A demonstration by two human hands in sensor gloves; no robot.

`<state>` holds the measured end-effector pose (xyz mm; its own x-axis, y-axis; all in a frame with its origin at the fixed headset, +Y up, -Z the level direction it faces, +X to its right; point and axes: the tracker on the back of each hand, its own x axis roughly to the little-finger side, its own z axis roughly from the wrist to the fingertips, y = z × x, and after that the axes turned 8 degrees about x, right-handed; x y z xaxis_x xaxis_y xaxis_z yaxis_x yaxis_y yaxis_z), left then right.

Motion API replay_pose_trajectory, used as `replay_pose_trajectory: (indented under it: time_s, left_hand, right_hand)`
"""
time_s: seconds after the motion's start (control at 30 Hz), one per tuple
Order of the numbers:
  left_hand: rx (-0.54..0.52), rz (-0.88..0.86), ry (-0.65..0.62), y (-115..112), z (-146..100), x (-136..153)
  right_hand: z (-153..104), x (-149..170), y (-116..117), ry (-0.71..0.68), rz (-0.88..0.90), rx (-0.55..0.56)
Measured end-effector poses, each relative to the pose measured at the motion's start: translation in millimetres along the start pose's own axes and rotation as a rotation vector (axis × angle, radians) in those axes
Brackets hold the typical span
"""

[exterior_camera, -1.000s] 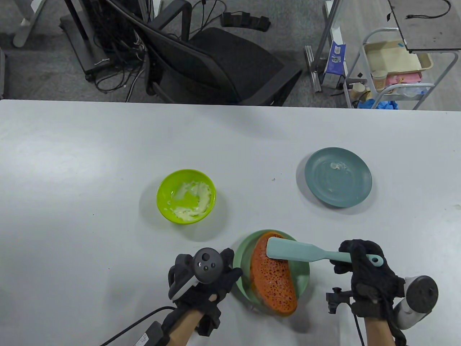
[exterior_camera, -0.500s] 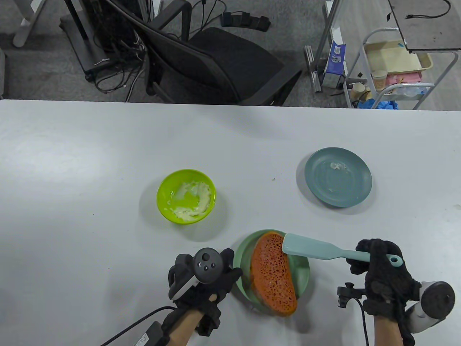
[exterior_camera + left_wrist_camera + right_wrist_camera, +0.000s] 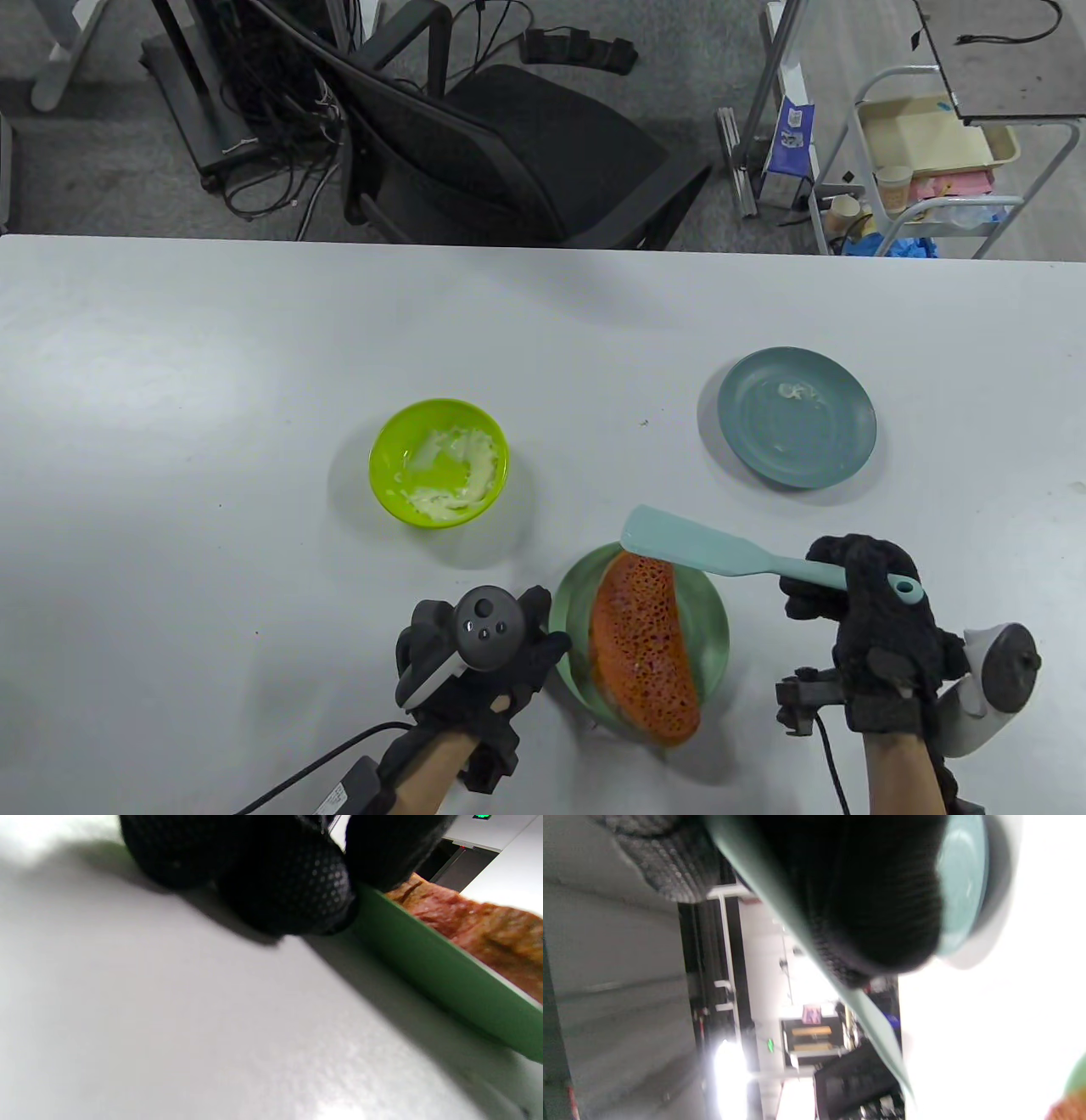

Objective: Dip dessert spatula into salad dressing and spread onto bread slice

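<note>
Now the right hand [image 3: 874, 632] grips the dessert spatula [image 3: 687, 543], blade above the bread slice [image 3: 640, 649]; the left hand [image 3: 475, 658] steadies the green plate [image 3: 711, 632]. Next probably comes a re-dip in the dressing bowl [image 3: 439, 463].

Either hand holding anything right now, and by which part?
Right hand grips the spatula by its handle end. Left hand only touches the green plate rim.

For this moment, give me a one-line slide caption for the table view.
Right hand holds the spatula over the bread slice on the green plate; left hand steadies the plate's rim.
</note>
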<state>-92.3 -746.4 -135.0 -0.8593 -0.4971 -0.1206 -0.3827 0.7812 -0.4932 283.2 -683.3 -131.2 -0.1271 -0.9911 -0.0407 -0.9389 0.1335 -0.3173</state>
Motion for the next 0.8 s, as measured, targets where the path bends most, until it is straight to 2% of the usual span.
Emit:
replay_pose_trajectory:
  time_s: [0.13, 0.27, 0.37, 0.57, 0.8]
  left_hand:
    - [-0.001, 0.0, -0.004, -0.1, -0.5, 0.2]
    - [-0.002, 0.002, -0.004, -0.3, -0.6, 0.2]
    - [-0.003, 0.005, -0.004, -0.4, -0.6, 0.2]
    - [-0.006, 0.004, -0.005, -0.6, -0.8, 0.3]
    - [-0.004, 0.006, -0.003, -0.9, -0.7, 0.5]
  right_hand:
    - [11.9, -21.1, 40.5, 0.005, -0.092, -0.119]
    - [21.2, -36.3, 81.9, -0.029, -0.152, -0.154]
    - [28.3, -44.2, 115.4, -0.024, -0.23, -0.239]
    - [38.2, -44.0, 172.0, -0.022, -0.405, -0.337]
    - [43.4, -30.2, 219.6, -0.016, -0.605, -0.392]
